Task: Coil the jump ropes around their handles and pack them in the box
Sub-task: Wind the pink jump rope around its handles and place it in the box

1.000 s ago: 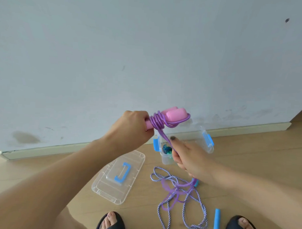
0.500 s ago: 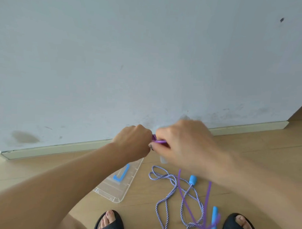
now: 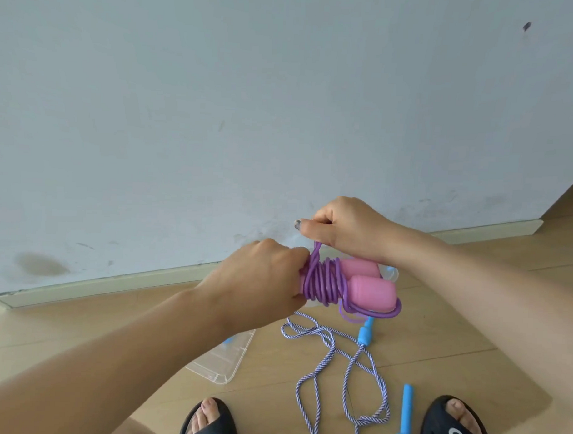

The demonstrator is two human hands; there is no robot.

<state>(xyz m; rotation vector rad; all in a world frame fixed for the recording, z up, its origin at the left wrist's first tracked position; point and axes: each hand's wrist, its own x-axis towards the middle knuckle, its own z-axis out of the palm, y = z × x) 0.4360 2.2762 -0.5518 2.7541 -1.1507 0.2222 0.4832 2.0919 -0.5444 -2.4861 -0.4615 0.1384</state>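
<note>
My left hand (image 3: 263, 281) grips the two pink handles (image 3: 370, 289) of a jump rope, held side by side in the air. Purple cord (image 3: 322, 283) is wound in several turns around them, with a loose loop hanging under the handle ends. My right hand (image 3: 343, 231) is just above, pinching the free end of the purple cord. On the floor below lies a second rope (image 3: 348, 358), striped blue and white, uncoiled, with blue handles (image 3: 406, 416). The clear box (image 3: 392, 272) is almost wholly hidden behind the pink handles.
The clear box lid (image 3: 225, 364) with a blue grip lies on the wooden floor under my left forearm. A grey wall with a skirting board (image 3: 97, 289) stands close ahead. My feet in black sandals (image 3: 206, 422) are at the bottom edge.
More purple cord now sits around the pink handles and none trails on the floor. My right hand went from below the handles, around them, to just above them.
</note>
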